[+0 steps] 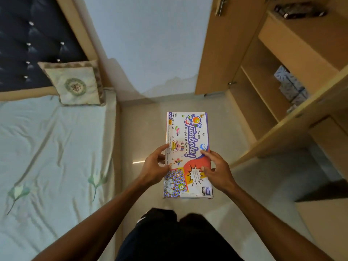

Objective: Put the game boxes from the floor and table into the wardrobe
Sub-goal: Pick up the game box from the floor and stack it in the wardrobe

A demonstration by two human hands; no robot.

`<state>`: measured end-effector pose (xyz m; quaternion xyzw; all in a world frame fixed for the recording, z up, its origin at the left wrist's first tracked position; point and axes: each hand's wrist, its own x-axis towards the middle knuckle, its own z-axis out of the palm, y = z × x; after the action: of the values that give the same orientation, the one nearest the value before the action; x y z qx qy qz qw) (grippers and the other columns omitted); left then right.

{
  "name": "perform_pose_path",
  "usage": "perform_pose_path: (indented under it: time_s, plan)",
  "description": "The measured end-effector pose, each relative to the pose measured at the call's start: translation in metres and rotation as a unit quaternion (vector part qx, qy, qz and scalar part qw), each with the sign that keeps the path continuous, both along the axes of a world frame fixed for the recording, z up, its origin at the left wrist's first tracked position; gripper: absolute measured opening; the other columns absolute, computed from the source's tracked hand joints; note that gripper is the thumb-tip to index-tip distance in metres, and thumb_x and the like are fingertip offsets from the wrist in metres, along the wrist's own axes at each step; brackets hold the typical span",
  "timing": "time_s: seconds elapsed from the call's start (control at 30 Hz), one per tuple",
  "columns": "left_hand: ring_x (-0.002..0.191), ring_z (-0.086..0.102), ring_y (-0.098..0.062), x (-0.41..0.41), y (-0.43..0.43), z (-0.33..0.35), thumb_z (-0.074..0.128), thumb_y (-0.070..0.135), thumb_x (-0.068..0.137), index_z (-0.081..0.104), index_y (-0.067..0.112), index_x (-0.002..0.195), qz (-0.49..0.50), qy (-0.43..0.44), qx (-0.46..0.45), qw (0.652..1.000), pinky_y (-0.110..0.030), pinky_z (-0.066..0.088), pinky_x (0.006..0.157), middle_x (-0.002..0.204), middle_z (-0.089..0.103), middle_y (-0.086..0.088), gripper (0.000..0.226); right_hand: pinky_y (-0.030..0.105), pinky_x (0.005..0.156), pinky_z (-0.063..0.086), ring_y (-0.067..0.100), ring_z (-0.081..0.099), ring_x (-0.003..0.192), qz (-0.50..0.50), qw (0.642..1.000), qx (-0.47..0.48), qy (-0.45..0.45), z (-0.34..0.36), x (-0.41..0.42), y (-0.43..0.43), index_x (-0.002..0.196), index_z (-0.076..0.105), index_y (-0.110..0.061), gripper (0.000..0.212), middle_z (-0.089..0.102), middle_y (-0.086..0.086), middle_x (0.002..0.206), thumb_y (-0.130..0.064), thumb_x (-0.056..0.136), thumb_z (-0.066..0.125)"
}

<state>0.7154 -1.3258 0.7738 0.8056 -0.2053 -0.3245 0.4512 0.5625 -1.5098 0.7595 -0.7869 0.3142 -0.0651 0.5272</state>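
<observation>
A flat white and purple Tambola game box (188, 132) is held lengthwise in front of me above the floor. My left hand (155, 166) grips its left edge, thumb on top. My right hand (216, 170) holds the right edge with fingertips on the lid. The open wardrobe (278, 102) stands to the right, with its wooden shelves facing me.
A bed (47, 157) with a pale green sheet and a cushion (75, 83) fills the left side. The wardrobe door (214, 53) stands open ahead. Patterned boxes (290, 85) sit on a middle shelf, dark items (299, 10) on the top one. Beige floor (143, 129) lies between.
</observation>
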Motion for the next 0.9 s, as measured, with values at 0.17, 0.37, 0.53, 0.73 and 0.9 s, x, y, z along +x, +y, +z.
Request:
perform_pose_path:
  time_s: [0.17, 0.37, 0.53, 0.73, 0.9]
  plan:
    - [0.092, 0.061, -0.012, 0.107, -0.091, 0.009, 0.075, 0.010, 0.081, 0.043, 0.032, 0.139, -0.027, 0.001, 0.000, 1.000, -0.018, 0.054, 0.059, 0.107, 0.057, 0.004, 0.069, 0.026, 0.071, 0.060, 0.016, 0.062, 0.106, -0.039, 0.999, -0.003, -0.017, 0.007, 0.093, -0.076, 0.134, 0.050, -0.023, 0.052, 0.048, -0.008, 0.125, -0.006, 0.086, 0.065]
    - [0.095, 0.064, -0.015, 0.223, -0.212, 0.000, 0.076, 0.011, 0.080, 0.044, 0.033, 0.138, -0.063, 0.012, -0.006, 0.998, -0.032, 0.060, 0.067, 0.106, 0.058, 0.003, 0.071, 0.038, 0.077, 0.061, 0.020, 0.062, 0.108, -0.085, 0.996, -0.019, -0.025, -0.008, 0.193, -0.184, 0.132, 0.053, -0.021, 0.050, 0.051, -0.001, 0.130, -0.006, 0.086, 0.064]
    - [0.095, 0.064, -0.017, 0.311, -0.333, 0.002, 0.074, 0.010, 0.082, 0.043, 0.030, 0.139, -0.098, 0.007, -0.009, 0.995, -0.024, 0.057, 0.061, 0.108, 0.060, -0.001, 0.068, 0.038, 0.077, 0.061, 0.019, 0.062, 0.108, -0.137, 0.990, -0.004, -0.043, -0.007, 0.271, -0.289, 0.128, 0.056, -0.023, 0.052, 0.052, -0.001, 0.128, 0.001, 0.083, 0.067]
    - [0.095, 0.064, -0.016, 0.393, -0.480, 0.018, 0.076, 0.016, 0.081, 0.044, 0.033, 0.138, -0.149, -0.004, -0.023, 0.988, -0.023, 0.055, 0.060, 0.111, 0.061, 0.001, 0.067, 0.037, 0.079, 0.060, 0.016, 0.061, 0.106, -0.196, 0.979, -0.023, -0.053, 0.013, 0.338, -0.414, 0.129, 0.055, -0.020, 0.051, 0.052, -0.004, 0.125, 0.001, 0.083, 0.066]
    - [0.095, 0.063, -0.016, 0.439, -0.616, 0.024, 0.074, 0.013, 0.082, 0.046, 0.031, 0.134, -0.206, 0.000, -0.059, 0.977, -0.026, 0.058, 0.066, 0.105, 0.062, 0.006, 0.062, 0.039, 0.079, 0.060, 0.017, 0.063, 0.106, -0.257, 0.963, -0.036, -0.071, 0.020, 0.374, -0.526, 0.126, 0.056, -0.024, 0.051, 0.056, -0.001, 0.127, 0.001, 0.083, 0.065]
